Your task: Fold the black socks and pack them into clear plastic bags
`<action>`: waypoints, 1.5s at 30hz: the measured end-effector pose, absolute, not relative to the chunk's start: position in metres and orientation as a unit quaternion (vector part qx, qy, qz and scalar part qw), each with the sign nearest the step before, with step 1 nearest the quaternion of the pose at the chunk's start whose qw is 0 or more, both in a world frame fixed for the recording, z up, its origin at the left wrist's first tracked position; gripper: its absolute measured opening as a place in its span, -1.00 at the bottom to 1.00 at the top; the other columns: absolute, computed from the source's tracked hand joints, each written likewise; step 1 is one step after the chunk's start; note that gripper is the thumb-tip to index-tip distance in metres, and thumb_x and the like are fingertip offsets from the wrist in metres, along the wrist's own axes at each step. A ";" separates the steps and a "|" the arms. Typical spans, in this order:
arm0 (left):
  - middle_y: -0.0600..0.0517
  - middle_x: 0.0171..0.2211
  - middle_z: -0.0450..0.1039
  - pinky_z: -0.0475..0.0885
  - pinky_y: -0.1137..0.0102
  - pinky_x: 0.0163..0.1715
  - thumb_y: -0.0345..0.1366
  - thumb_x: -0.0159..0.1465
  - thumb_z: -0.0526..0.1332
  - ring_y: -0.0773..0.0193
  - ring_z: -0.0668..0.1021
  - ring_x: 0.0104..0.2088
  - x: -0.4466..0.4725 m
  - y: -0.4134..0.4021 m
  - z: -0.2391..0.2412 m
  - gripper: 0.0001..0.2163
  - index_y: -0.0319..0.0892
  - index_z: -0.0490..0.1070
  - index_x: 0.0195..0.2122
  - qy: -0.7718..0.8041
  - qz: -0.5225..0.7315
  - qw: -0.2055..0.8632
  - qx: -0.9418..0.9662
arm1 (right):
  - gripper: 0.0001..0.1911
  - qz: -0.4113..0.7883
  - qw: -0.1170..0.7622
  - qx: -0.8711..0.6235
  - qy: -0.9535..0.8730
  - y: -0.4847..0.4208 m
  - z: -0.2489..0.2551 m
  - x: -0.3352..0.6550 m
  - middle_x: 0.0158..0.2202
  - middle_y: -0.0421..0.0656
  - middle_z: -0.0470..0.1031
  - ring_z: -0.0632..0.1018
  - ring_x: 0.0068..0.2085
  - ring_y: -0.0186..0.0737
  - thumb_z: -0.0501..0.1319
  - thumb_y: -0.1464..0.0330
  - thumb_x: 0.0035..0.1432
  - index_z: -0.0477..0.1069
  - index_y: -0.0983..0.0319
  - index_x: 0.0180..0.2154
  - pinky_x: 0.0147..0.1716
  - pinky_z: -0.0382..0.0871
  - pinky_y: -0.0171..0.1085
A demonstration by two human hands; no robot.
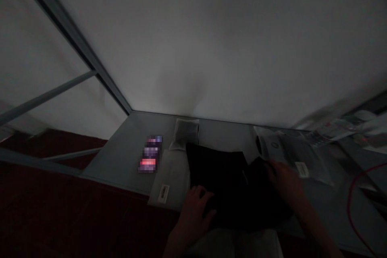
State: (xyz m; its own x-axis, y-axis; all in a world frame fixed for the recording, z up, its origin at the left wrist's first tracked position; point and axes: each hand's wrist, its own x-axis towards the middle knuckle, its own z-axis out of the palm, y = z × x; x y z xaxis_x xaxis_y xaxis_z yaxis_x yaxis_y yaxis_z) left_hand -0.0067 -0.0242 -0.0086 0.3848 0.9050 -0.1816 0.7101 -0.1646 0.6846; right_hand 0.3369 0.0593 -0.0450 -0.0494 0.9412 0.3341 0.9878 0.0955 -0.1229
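The scene is very dark. A black garment (229, 177) lies spread on a grey table (121, 157) in front of me. My left hand (196, 205) rests on its near left edge with the fingers curled over the cloth. My right hand (282, 175) touches the garment's right side, fingers bent toward the fabric. Whether either hand truly grips the cloth is hard to make out in the dim light.
A flat clear bag with a label (171, 179) lies left of the garment, a small pale pouch (186, 133) behind it. A phone (150, 154) with a lit screen is further left. More plastic bags (293, 153) lie right; a red cable (353, 193) loops at right.
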 end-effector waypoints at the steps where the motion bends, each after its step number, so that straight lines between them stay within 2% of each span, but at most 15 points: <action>1: -0.07 0.00 0.31 0.31 0.11 0.05 -0.36 0.19 0.24 0.08 0.37 0.01 -0.007 -0.024 -0.009 -0.60 -0.06 0.35 0.08 0.538 0.131 0.362 0.750 | -0.67 -0.099 0.171 -0.671 -0.715 0.065 -0.045 0.330 -0.38 0.00 0.55 0.54 -0.35 -0.04 0.00 0.27 0.27 0.49 0.27 -0.23 -0.30 0.41 -0.11; 6: -0.07 0.04 0.28 0.30 0.10 0.08 -0.37 0.14 0.27 0.08 0.36 0.04 -0.012 -0.026 -0.006 -0.49 -0.03 0.30 0.14 0.528 0.123 0.366 0.756 | -0.75 -0.215 0.303 -0.662 -0.651 0.066 -0.043 0.309 -0.20 0.04 0.53 0.50 -0.16 0.01 0.15 0.24 0.23 0.48 0.27 -0.21 -0.12 0.38 0.01; 8: -0.10 0.09 0.25 0.30 0.06 0.09 -0.38 0.06 0.33 0.02 0.34 0.08 -0.015 -0.031 -0.005 -0.37 -0.01 0.26 0.18 0.515 0.118 0.358 0.770 | -0.82 -0.203 0.364 -0.636 -0.650 0.049 -0.037 0.306 -0.17 0.01 0.53 0.51 -0.12 -0.02 0.21 0.28 0.20 0.47 0.24 -0.22 -0.05 0.37 0.01; 10: -0.13 0.18 0.19 0.29 -0.01 0.10 -0.36 -0.03 0.40 -0.07 0.30 0.15 -0.018 -0.037 -0.008 -0.22 0.02 0.18 0.24 0.492 0.105 0.342 0.793 | -0.84 -0.126 0.380 -0.609 -0.685 0.024 -0.033 0.306 -0.13 -0.02 0.53 0.53 -0.08 -0.06 0.22 0.35 0.20 0.45 0.20 -0.15 -0.01 0.38 -0.03; 12: -0.17 0.26 0.11 0.30 -0.06 0.11 -0.37 -0.13 0.45 -0.17 0.26 0.20 -0.021 -0.044 -0.017 -0.07 0.05 0.08 0.29 0.471 0.079 0.314 0.821 | -0.78 -0.023 0.360 -0.579 -0.731 -0.003 -0.032 0.307 -0.16 -0.06 0.55 0.56 -0.12 -0.11 0.20 0.35 0.21 0.42 0.16 -0.08 -0.08 0.45 -0.10; 14: -0.19 0.29 0.10 0.32 -0.08 0.09 -0.47 -0.14 0.42 -0.21 0.26 0.22 -0.023 -0.049 -0.030 -0.02 0.09 0.03 0.31 0.459 0.051 0.266 0.846 | -0.66 0.056 0.298 -0.551 -0.778 -0.029 -0.036 0.307 -0.07 -0.04 0.54 0.56 -0.06 -0.06 0.24 0.30 0.16 0.40 0.14 0.00 -0.09 0.49 -0.09; 17: -0.15 0.29 0.16 0.35 -0.04 0.09 -0.62 -0.03 0.26 -0.11 0.31 0.23 -0.030 -0.055 -0.047 -0.14 0.11 0.09 0.29 0.441 0.057 0.198 0.873 | -0.37 0.120 0.230 -0.536 -0.803 -0.058 -0.045 0.310 0.20 0.05 0.33 0.39 0.19 0.07 0.24 0.32 0.08 0.24 0.18 0.20 0.07 0.39 0.05; 20: -0.09 0.28 0.21 0.35 0.02 0.13 -0.66 -0.01 0.16 0.00 0.31 0.24 -0.045 -0.057 -0.047 -0.20 0.07 0.14 0.27 0.435 0.106 0.209 0.870 | -0.33 0.147 0.227 -0.543 -0.795 -0.071 -0.052 0.313 0.28 0.03 0.22 0.26 0.28 0.05 0.13 0.45 0.06 0.19 0.17 0.25 0.17 0.26 0.11; 23: -0.03 0.18 0.36 0.39 0.14 0.11 -0.59 0.04 0.13 0.10 0.42 0.16 -0.063 -0.053 -0.028 -0.31 0.07 0.25 0.21 0.455 0.143 0.295 0.828 | -0.53 0.152 0.274 -0.561 -0.766 -0.069 -0.058 0.317 0.20 -0.01 0.35 0.36 0.22 -0.05 0.05 0.51 0.11 0.42 0.16 0.05 0.13 0.33 0.04; 26: -0.02 0.00 0.52 0.48 0.25 0.00 -0.43 0.20 0.10 0.18 0.56 -0.01 -0.069 -0.039 -0.007 -0.58 0.01 0.39 0.07 0.521 0.205 0.354 0.749 | -0.79 0.174 0.300 -0.579 -0.738 -0.058 -0.056 0.318 0.09 -0.01 0.47 0.49 0.10 -0.07 0.08 0.40 0.22 0.50 0.18 -0.27 0.03 0.43 -0.07; 29: -0.04 -0.16 0.58 0.52 0.24 -0.13 -0.22 0.28 0.09 0.14 0.62 -0.15 -0.056 -0.020 0.003 -0.73 -0.08 0.39 -0.03 0.606 0.309 0.337 0.651 | -0.69 0.175 0.296 -0.618 -0.707 -0.044 -0.045 0.314 -0.15 -0.02 0.59 0.61 -0.13 -0.09 0.08 0.18 0.28 0.44 0.18 -0.40 -0.15 0.50 -0.16; 32: -0.07 -0.24 0.58 0.54 0.27 -0.33 -0.12 0.29 0.09 0.11 0.64 -0.30 -0.034 -0.003 -0.003 -0.67 -0.14 0.29 0.02 0.687 0.348 0.317 0.554 | -0.53 0.110 0.262 -0.699 -0.656 -0.027 -0.035 0.302 -0.42 -0.06 0.57 0.60 -0.39 -0.10 -0.01 -0.01 0.29 0.39 0.18 -0.41 -0.38 0.44 -0.19; 35: -0.14 -0.21 0.56 0.52 0.17 -0.28 -0.20 0.31 0.05 0.04 0.63 -0.25 -0.018 0.009 -0.016 -0.65 -0.21 0.24 0.08 0.725 0.332 0.253 0.548 | -0.44 0.054 0.163 -0.760 -0.626 -0.011 -0.033 0.290 -0.54 -0.06 0.53 0.57 -0.49 -0.08 -0.14 -0.05 0.31 0.35 0.19 -0.43 -0.50 0.32 -0.20; 40: -0.17 -0.11 0.51 0.48 0.09 -0.14 -0.34 0.32 0.02 0.03 0.59 -0.14 -0.014 0.016 -0.029 -0.70 -0.18 0.30 0.06 0.703 0.313 0.183 0.611 | -0.46 0.038 0.049 -0.781 -0.621 0.005 -0.036 0.283 -0.57 -0.04 0.53 0.59 -0.49 -0.05 -0.14 0.01 0.35 0.38 0.21 -0.39 -0.55 0.25 -0.24; 45: -0.15 0.01 0.36 0.45 0.09 -0.01 -0.33 0.30 0.08 0.07 0.50 0.01 -0.003 0.017 -0.010 -0.69 -0.15 0.30 0.07 0.676 0.358 0.113 0.634 | -0.50 0.066 -0.008 -0.777 -0.626 0.002 -0.028 0.290 -0.49 0.01 0.56 0.62 -0.43 0.04 -0.03 -0.02 0.29 0.39 0.24 -0.33 -0.51 0.33 -0.20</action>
State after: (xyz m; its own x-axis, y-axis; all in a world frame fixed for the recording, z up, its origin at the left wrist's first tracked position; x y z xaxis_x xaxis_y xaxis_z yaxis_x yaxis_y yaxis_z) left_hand -0.0032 0.0168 -0.0100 -0.1717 0.9380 0.3012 0.7759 -0.0597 0.6281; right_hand 0.2899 0.0024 -0.0279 0.2080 0.9716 -0.1127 0.9737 -0.2166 -0.0704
